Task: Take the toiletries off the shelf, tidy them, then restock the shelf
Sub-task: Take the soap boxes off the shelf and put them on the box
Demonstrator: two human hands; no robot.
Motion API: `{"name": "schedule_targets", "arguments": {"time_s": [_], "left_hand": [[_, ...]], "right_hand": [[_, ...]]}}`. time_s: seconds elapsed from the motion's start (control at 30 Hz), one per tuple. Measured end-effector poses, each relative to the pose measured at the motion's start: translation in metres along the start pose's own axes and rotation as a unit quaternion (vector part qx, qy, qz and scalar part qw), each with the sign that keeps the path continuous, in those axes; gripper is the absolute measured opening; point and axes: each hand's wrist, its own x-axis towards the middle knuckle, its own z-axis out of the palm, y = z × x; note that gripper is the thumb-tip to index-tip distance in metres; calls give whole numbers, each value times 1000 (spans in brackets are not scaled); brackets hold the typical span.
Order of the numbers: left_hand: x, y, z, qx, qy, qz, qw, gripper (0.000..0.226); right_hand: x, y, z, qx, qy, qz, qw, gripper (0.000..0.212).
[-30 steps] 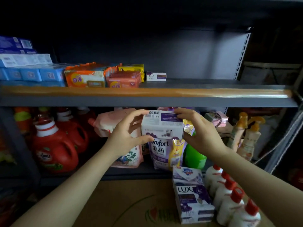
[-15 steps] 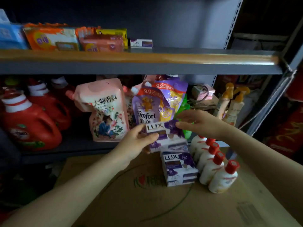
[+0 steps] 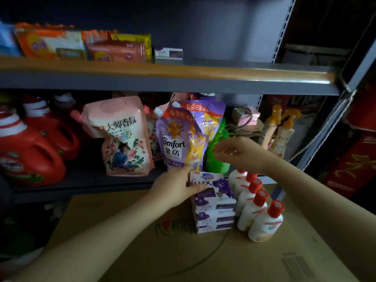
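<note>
A stack of purple and white LUX soap boxes (image 3: 215,210) stands on a cardboard box (image 3: 162,251) in front of the shelf. My left hand (image 3: 175,188) holds the top soap box (image 3: 218,185) by its left end, thumb across the front. My right hand (image 3: 236,152) hovers above the stack with loose fingers, holding nothing. One more LUX soap box (image 3: 168,53) lies on the upper shelf (image 3: 223,73), right of orange and yellow soap packs (image 3: 116,50). Several white bottles with red caps (image 3: 256,212) stand in a row right of the stack.
The lower shelf holds red detergent jugs (image 3: 30,151), a pink refill pouch (image 3: 122,137), purple Comfort pouches (image 3: 183,137), a green bottle (image 3: 217,151) and two spray bottles (image 3: 278,131). A grey upright (image 3: 325,131) closes the right side. Blue packs (image 3: 7,41) sit at the upper left.
Both hands brought a soap box down from shelf height onto the stack. My right hand has let go and lifted away; my left hand still holds the box.
</note>
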Motion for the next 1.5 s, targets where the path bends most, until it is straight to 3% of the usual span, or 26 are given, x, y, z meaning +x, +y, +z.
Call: {"name": "schedule_targets", "arguments": {"time_s": [0.1,0.23,0.37,0.5,0.63,0.77,0.9,1.17,1.37,1.43,1.5], "left_hand": [[12,0,-49,17,166,65,984,49],[32,2,-141,104,379,192,899,35],[59,-4,-204,283,435,246,819,27],[89,-18,-238,392,418,227,787,24],[116,-25,-260,422,391,208,791,34],[137,-29,-270,372,348,174,843,38],[141,-35,-269,338,367,180,848,41],[144,-42,-266,302,375,201,853,34],[145,-41,-265,291,390,178,855,33],[144,-42,-264,286,385,181,858,34],[144,-44,-263,270,374,190,867,35]], "right_hand": [[12,-16,-18,4,66,-38,997,17],[37,-46,-48,21,164,-88,982,10],[73,-71,-69,-40,270,-146,951,7],[115,-82,-83,-149,309,-165,925,14],[169,-80,-104,-220,298,-140,918,23],[247,-70,-121,-287,121,-58,948,36],[299,-60,-114,-296,4,-9,955,53],[308,-47,-111,-306,-78,-14,949,52],[285,-39,-111,-265,-62,-73,959,29],[290,-42,-115,-250,14,-73,965,12],[296,-46,-122,-250,123,-62,958,21]]}}
